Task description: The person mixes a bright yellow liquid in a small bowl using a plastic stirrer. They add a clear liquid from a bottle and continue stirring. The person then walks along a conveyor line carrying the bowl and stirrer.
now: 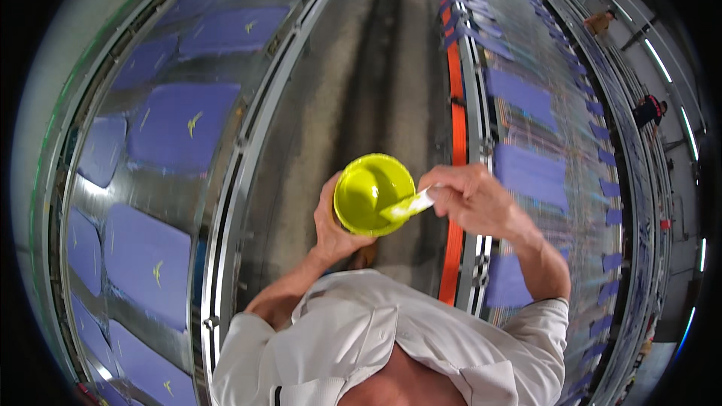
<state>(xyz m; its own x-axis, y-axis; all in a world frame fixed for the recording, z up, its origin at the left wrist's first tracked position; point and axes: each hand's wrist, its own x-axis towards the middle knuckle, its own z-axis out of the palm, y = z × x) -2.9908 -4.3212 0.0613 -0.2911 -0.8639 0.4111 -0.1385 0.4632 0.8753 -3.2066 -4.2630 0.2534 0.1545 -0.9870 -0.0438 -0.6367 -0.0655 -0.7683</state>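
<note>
A tub (347,189) of bright yellow-green, paint-like liquid is in front of my chest, its open top facing up. My left hand (328,219) is wrapped round its left and near side. In my right hand (472,197), pinched at the white handle, is a spatula (406,208). Yellow-green liquid coats its blade, which reaches over the right rim into the tub. Whether the blade's tip touches the liquid is hard to tell.
A long table (252,131) on my left carries purple fabric panels (184,124), several bearing small yellow-green marks. Along my right runs another long table with purple panels (526,98) and an orange-red strip (457,135) at its edge. Two people (649,110) stand far right.
</note>
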